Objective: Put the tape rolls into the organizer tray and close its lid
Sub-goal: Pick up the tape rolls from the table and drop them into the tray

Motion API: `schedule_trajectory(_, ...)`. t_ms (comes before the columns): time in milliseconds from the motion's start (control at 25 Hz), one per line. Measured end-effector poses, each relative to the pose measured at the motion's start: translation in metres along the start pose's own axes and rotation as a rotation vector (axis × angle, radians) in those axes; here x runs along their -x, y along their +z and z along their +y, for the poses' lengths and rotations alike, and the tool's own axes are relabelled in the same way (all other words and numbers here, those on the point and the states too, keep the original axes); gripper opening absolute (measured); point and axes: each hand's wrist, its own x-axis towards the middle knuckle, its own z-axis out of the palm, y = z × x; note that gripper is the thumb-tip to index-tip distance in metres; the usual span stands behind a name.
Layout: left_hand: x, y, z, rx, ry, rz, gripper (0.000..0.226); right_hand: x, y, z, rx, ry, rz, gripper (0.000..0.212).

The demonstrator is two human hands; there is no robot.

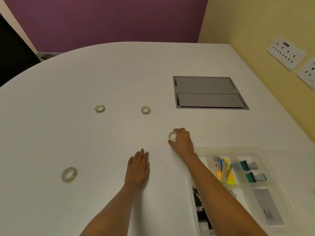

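Your right hand [181, 139] pinches one roll [172, 136] in its fingers, near the tray [255, 151]; left hand [139, 165] lies flat, fingers together; three rolls [100, 108] wait on the bench [119, 74]; lid open.

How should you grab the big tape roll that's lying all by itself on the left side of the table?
The big tape roll lies flat on the table, hole facing up, with nothing beside it. Coming straight down from above looks best: pinch across its outer rim, or put one finger in the hole and the thumb outside. The left hand rests flat nearest it; the right hand already grips another roll.
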Motion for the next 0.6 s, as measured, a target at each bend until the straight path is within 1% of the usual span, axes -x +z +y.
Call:
schedule_trajectory(200,0.015,0.001,0.012,0.008,0.000,-0.017,0.051,0.032,-0.027,0.019,-0.037,0.031,0.031,0.053)
schedule_trajectory(440,0.026,0.001,0.019,-0.006,-0.027,-0.032,0.051,0.067,-0.035,0.052,0.110,0.140,-0.079,0.051)
schedule_trajectory(600,0.033,0.002,0.020,0.002,-0.035,-0.043,0.051,0.079,-0.020,0.062,0.133,0.171,-0.098,0.047)
